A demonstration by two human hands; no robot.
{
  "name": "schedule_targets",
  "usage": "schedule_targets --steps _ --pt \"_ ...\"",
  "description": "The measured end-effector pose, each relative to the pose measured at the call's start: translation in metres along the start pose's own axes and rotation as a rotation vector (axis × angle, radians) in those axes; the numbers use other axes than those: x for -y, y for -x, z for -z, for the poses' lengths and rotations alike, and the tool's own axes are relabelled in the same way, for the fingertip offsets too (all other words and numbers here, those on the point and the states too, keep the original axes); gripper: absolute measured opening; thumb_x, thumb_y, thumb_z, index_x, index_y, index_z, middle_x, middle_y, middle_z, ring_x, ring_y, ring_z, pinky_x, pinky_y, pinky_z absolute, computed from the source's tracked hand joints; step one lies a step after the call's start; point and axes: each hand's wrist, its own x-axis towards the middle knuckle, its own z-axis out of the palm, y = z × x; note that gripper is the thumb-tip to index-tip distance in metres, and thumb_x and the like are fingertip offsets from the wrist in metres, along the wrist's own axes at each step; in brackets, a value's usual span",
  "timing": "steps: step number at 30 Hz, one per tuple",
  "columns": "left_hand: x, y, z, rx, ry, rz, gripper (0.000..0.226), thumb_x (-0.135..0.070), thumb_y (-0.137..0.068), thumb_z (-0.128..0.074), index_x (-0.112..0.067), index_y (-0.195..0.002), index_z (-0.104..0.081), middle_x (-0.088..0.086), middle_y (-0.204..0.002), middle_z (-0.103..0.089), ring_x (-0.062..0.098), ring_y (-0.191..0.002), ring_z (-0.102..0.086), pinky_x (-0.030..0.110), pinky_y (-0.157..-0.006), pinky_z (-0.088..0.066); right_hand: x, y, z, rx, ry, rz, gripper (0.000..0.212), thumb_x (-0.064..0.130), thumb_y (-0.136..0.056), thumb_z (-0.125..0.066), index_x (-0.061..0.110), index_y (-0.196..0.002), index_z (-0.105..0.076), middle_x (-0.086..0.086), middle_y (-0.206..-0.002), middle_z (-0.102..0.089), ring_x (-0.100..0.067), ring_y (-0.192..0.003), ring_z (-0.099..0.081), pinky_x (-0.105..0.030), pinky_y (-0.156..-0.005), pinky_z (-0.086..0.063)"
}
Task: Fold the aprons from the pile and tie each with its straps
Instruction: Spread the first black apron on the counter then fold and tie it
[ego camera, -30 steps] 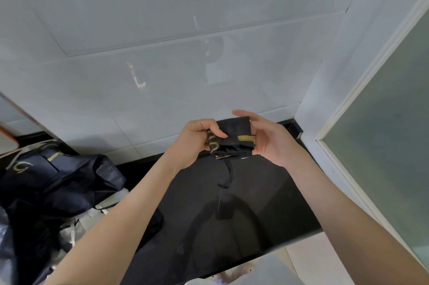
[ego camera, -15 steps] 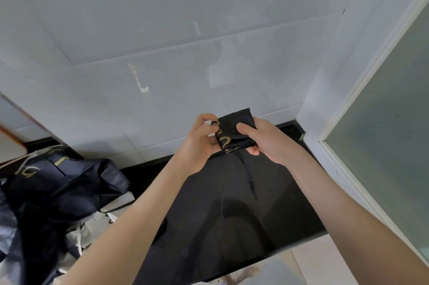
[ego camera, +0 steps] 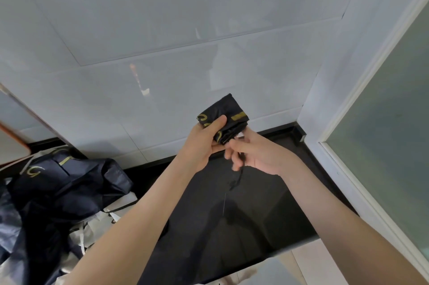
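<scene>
Both hands up in front, close together

Left forearm [ego camera: 139, 215] bare, angled up from lower left toward centre. Right forearm [ego camera: 348, 226] bare, angled up from lower right. The two converged at the hands.

Left hand [ego camera: 202, 143] gripped the folded apron [ego camera: 228, 112] from below, thumb laid flat across its near face, the other fingers wrapped behind and out of sight. Wrist roughly in line with the forearm.

Right hand [ego camera: 257, 154] sat just below and to the right of the left hand, apparently touching it. Its fingers [ego camera: 232, 145] were curled inward round the strap [ego camera: 236, 178], which hung out under the hand. Fingertips blurred, so the exact pinch was unclear
</scene>
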Motion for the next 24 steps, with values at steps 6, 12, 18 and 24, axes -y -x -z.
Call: schedule_targets --steps 6,12,18,24 --pt "0.003 0.003 0.006 -0.073 0.018 -0.042 0.03 -0.025 -0.097 -0.057 -0.008 -0.121 -0.06 0.013 -0.108 -0.072 0.026 -0.097 -0.071 0.036 -0.077 -0.059 0.006 -0.003 -0.005 -0.224 0.316 -0.032 0.02 0.018 -0.097 -0.057 0.004 -0.11 -0.062 0.0 -0.059 -0.032 -0.01 -0.049 -0.021 -0.023 -0.046 -0.016" --pt "0.004 0.005 0.002 -0.06 0.063 -0.017 0.025 -0.023 -0.097 -0.057 -0.005 -0.113 -0.062 0.015 -0.102 -0.073 0.03 -0.091 -0.071 0.036 -0.079 -0.06 0.008 0.003 0.001 -0.329 0.154 0.052 0.016 0.009 -0.096 -0.056 0.009 -0.08 -0.052 -0.003 -0.062 -0.034 -0.008 -0.048 -0.022 -0.018 -0.043 -0.018" --pt "0.007 0.005 -0.004 -0.06 0.051 -0.014 0.026 -0.024 -0.097 -0.056 -0.007 -0.116 -0.062 0.012 -0.105 -0.072 0.024 -0.092 -0.072 0.035 -0.078 -0.06 0.008 0.006 0.008 -0.355 0.163 0.083 0.014 0.01 -0.097 -0.055 0.011 -0.082 -0.057 0.0 -0.059 -0.034 -0.005 -0.045 -0.024 -0.019 -0.044 -0.017" --pt "0.011 0.001 -0.009 -0.249 0.049 0.011 0.024 -0.028 -0.095 -0.06 -0.007 -0.105 -0.065 0.007 -0.082 -0.07 0.015 -0.053 -0.061 0.021 -0.049 -0.048 0.004 0.008 -0.004 -0.391 0.425 0.08 0.01 0.018 -0.09 -0.065 0.011 -0.095 -0.06 -0.001 -0.061 -0.049 -0.006 -0.048 -0.038 -0.016 -0.045 -0.028"
